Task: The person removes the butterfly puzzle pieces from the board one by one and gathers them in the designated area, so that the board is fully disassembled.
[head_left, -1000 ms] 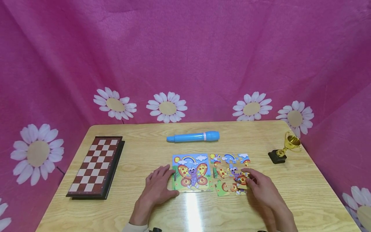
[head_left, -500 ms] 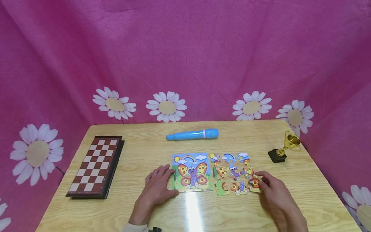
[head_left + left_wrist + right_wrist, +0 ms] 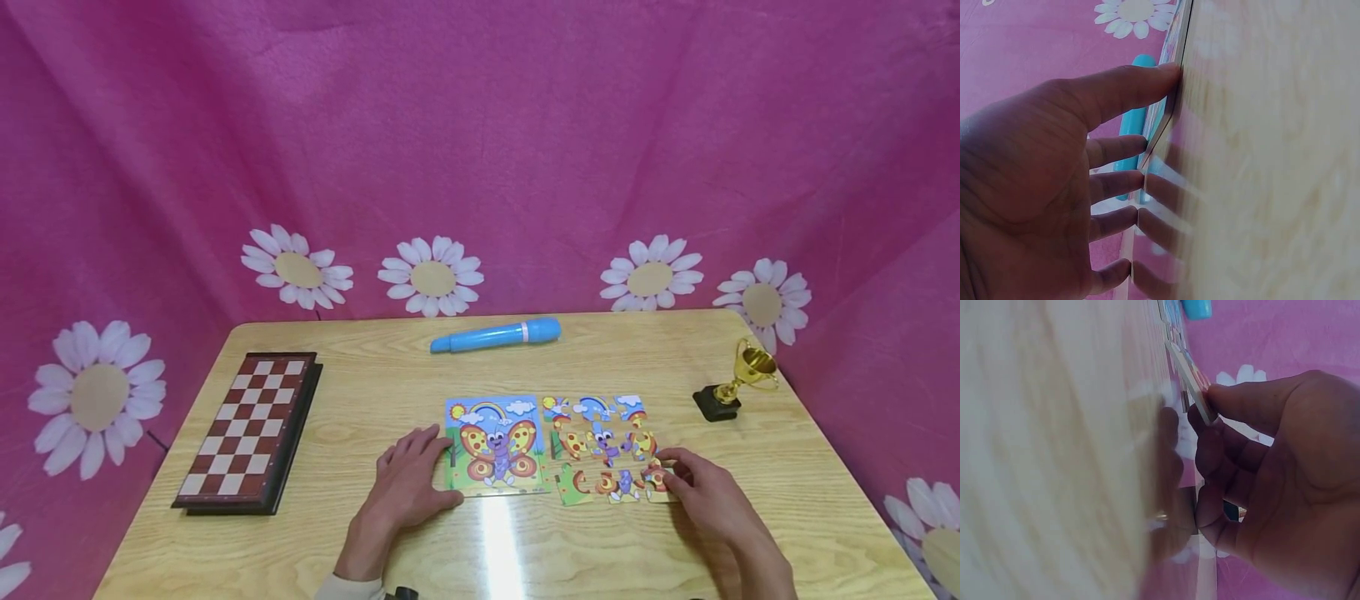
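Observation:
My right hand pinches a red and yellow puzzle piece between thumb and fingers. In the right wrist view, that piece is tilted, its lower edge raised off the table. It sits at the lower right corner of several loosely laid puzzle pieces that show a butterfly. To their left lies a square butterfly picture board. My left hand rests at the board's left edge, fingers spread, thumb by the lower left corner. The left wrist view shows the thumb touching the board's edge.
A folded chessboard case lies at the left of the wooden table. At the back is a blue stick with a thick rounded end. A gold trophy cup on a black base stands at the right. Pink flowered cloth hangs behind.
My right hand has moved right and toward me with the puzzle piece, to the lower right corner, then slightly left. The blue stick has shifted toward the back. My left hand has stayed put.

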Motion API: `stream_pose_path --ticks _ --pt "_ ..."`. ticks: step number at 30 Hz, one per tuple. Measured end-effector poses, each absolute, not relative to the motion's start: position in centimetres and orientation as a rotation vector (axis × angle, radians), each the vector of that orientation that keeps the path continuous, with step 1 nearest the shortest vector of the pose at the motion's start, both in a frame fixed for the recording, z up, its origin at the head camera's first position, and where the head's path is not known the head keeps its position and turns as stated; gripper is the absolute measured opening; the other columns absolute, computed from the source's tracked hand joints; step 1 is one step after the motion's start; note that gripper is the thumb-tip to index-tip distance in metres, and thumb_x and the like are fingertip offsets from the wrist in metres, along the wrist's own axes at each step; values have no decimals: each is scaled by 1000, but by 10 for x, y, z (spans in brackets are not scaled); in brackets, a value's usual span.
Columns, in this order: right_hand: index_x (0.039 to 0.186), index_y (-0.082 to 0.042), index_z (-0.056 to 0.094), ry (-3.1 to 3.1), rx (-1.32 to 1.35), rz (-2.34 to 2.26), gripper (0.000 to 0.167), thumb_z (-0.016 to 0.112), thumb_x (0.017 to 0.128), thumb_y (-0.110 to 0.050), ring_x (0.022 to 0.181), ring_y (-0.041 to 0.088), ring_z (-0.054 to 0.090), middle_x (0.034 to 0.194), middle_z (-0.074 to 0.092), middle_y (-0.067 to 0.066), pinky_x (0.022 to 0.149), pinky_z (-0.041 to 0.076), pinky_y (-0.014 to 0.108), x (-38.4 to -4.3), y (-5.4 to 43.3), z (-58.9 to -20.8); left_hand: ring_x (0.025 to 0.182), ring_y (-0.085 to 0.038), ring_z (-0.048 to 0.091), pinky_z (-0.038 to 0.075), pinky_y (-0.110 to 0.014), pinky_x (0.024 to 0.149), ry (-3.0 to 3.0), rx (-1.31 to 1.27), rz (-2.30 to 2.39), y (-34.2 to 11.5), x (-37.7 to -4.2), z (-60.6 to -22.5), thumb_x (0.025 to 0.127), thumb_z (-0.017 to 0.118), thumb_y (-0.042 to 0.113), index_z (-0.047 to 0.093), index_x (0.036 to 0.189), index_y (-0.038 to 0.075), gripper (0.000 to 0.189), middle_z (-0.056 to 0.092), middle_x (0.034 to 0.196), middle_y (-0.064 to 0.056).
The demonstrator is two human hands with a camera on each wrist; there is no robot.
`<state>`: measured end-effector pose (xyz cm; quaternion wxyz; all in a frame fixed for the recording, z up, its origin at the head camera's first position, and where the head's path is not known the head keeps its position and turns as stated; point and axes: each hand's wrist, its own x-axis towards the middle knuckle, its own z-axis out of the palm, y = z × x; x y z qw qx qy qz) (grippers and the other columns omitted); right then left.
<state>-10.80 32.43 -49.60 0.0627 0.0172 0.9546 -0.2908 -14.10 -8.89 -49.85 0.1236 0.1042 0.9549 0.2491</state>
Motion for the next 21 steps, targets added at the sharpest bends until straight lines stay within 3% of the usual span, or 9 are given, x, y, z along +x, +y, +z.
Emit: stream_pose_path --ticks 21 --pt "112 -9 66 2968 -17 -843 24 66 88 -8 76 7 52 86 60 -1 67 42 27 -110 322 -496 146 -35 23 18 -63 113 2775 288 726 -88 -143 -502 74 78 47 52 137 21 74 34 156 -6"
